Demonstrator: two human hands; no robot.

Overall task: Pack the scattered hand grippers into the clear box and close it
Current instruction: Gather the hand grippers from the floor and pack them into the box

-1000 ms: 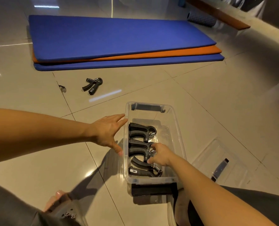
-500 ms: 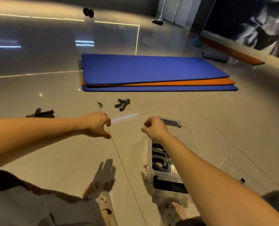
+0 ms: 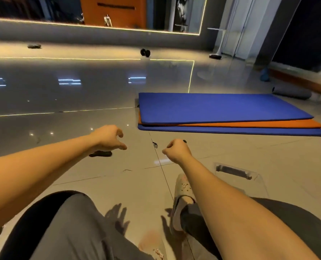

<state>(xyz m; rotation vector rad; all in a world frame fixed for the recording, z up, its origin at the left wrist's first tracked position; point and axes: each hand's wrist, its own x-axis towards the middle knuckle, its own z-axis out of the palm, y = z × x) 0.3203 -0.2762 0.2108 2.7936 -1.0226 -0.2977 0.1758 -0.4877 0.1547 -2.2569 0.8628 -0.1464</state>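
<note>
Head view: the left hand hangs above the floor, its grip loosely spread and holding nothing. One dark hand gripper lies on the tiles just beneath it. The right hand has its grip pressed into a fist. The clear box stands on the floor beside the right forearm (contents hidden).

The glossy tiled floor ahead of me carries a stack of mats, blue over orange over blue, with a rolled grey mat beyond it. A dark hand gripper lies on the tiles to my left. The clear box sits by my right leg.
</note>
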